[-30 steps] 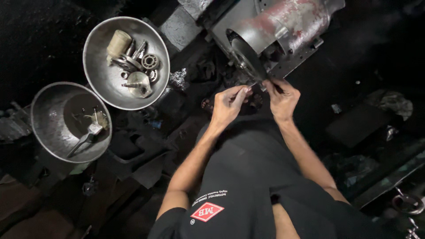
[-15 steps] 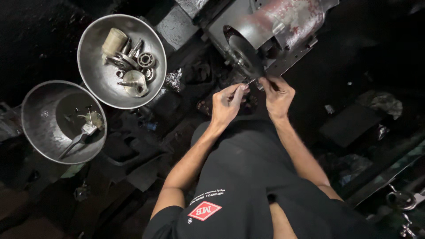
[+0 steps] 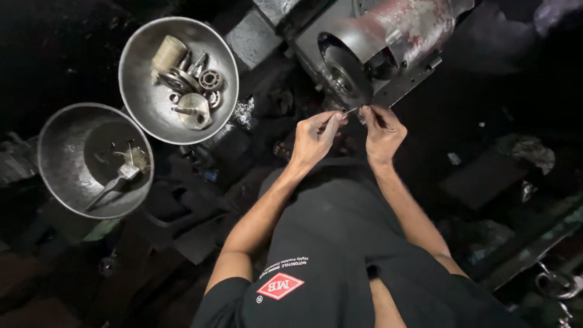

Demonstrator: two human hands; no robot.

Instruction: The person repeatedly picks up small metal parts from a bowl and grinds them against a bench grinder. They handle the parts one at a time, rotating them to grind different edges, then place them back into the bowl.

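**Small metal pin held at the motor's open face, loose parts waiting in the bowls**

At twelve o'clock lies the large grey-and-rust metal motor housing point(image 3: 388, 42), its round end face open. At ten o'clock, a steel bowl point(image 3: 136, 91) holds bearings and a cream cylinder; at nine o'clock, a second steel bowl point(image 3: 61, 176) holds a brush. Judging by those loose parts, the motor is stripped down, with reassembly apparently ahead. Just below the face, the left hand point(image 3: 313, 138) and right hand point(image 3: 382, 130) each pinch one end of a thin silvery metal pin point(image 3: 350, 112), fingertips pressed together.
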